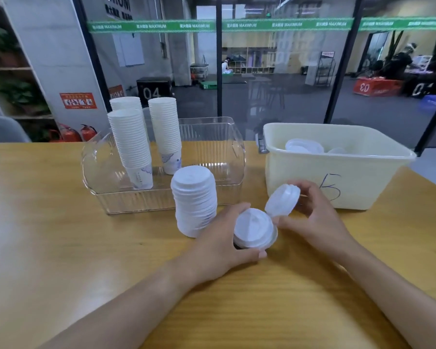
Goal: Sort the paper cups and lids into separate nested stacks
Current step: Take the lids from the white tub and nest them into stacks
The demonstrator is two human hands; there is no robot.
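Clear ribbed bin (161, 197) at left holds three tall nested cup stacks (134, 147), upright. Lid stack (194, 205) stands on wood counter (48, 222), touching bin front. Left hand (224, 245) fingers curl round a lidded cup (254, 231). Right hand (315, 215) pinches a translucent round lid (282, 199), tilted. Cream tub (337, 177) at right holds more lids. Near counter edge is open room.

Three tall cup stacks (131, 144) in one clear bin (212, 192). One lid stack (194, 205) on surface (48, 222). Two loose lids (282, 200) in two hands (219, 245). One cream tub (337, 177), several more lids inside, count unclear.
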